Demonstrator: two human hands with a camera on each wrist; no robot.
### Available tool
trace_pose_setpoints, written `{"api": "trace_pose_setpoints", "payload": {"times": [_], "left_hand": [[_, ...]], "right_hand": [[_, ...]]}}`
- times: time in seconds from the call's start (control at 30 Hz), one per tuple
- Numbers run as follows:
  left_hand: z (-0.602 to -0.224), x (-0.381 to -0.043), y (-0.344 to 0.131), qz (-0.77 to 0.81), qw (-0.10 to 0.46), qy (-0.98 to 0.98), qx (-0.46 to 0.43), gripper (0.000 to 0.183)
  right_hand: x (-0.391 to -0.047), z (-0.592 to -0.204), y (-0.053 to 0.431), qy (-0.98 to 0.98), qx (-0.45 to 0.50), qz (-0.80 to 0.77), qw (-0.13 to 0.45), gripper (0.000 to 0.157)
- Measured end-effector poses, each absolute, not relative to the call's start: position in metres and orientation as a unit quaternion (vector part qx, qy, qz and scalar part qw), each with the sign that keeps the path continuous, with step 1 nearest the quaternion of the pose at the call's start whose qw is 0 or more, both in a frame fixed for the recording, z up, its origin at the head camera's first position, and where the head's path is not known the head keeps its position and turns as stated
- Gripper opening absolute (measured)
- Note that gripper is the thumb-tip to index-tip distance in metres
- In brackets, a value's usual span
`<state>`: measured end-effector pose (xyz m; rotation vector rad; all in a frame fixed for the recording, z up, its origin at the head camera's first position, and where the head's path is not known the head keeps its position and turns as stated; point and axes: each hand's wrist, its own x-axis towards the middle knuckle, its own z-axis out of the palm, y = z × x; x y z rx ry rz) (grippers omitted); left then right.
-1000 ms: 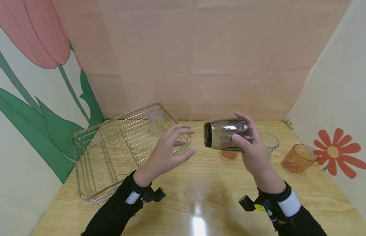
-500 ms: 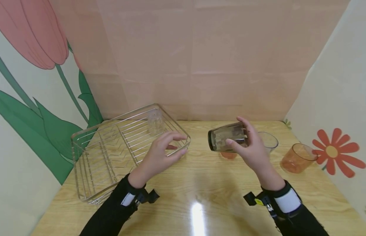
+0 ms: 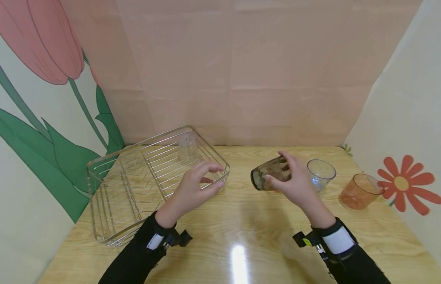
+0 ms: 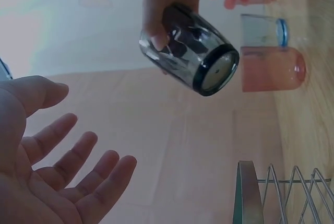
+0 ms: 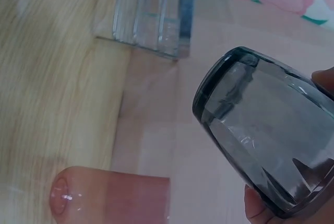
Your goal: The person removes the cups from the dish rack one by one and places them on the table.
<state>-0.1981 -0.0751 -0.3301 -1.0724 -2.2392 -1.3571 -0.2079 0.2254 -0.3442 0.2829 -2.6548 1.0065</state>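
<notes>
A smoky grey drinking glass (image 3: 271,173) is held in the air by my right hand (image 3: 296,183), thumb on one side and fingers on the other. It lies tilted, its thick base pointing left and a little down. In the left wrist view the round base of the glass (image 4: 190,51) faces the camera. My left hand (image 3: 195,185) hovers by the right front side of the wire dish rack (image 3: 115,230), fingers loosely bent with nothing in them. One clear glass (image 3: 188,148) stands in the rack's back right part.
On the table at right stand a clear glass with a bluish base (image 3: 321,173) and an orange glass (image 3: 360,192). Another orange glass (image 5: 115,198) stands behind the held one, mostly hidden in the head view. Papered walls close off the back and sides.
My right hand has lowered the grey glass and tipped its base further down. My left hand has drawn back slightly toward the left and down.
</notes>
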Motion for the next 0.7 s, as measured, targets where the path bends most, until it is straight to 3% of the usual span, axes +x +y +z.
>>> {"api": "trace_pose_setpoints", "payload": {"times": [0.7], "left_hand": [[-0.34,-0.203,-0.075,-0.467,0.135,-0.792,-0.369,0.031]], "right_hand": [[-0.225,-0.391,0.209,-0.967,0.127,0.191,0.115,0.093]]}}
